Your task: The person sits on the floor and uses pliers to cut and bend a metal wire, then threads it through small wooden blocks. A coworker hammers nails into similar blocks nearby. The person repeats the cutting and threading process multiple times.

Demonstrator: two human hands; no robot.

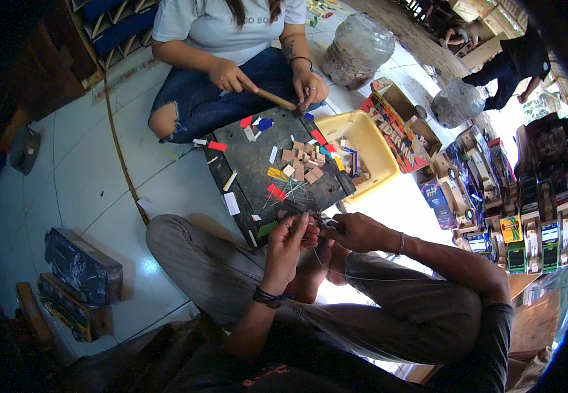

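Note:
My left hand (285, 254) is closed in a pinch at the near edge of a low dark wooden table (238, 177). A thin pale strand (346, 278), wire or thread, hangs in a loop just below my fingers. Close beside it, my right hand (362, 233) is pinched shut, its fingertips almost meeting the left ones. What lies between the right fingers is too small and dark to name. Beyond my hands, small wooden blocks (302, 159) are heaped on the table, with thin metal rods (289, 194) and red, white, yellow and blue pieces around them.
Across the table sits a person whose hand (228, 74) grips a hammer-like tool by its wooden handle (267, 96). A yellow plastic tub (379, 154) stands right of the table, by a printed cardboard box (395, 131). Wooden toy trucks (467, 173) are stacked far right; wrapped boxes (82, 265) lie left.

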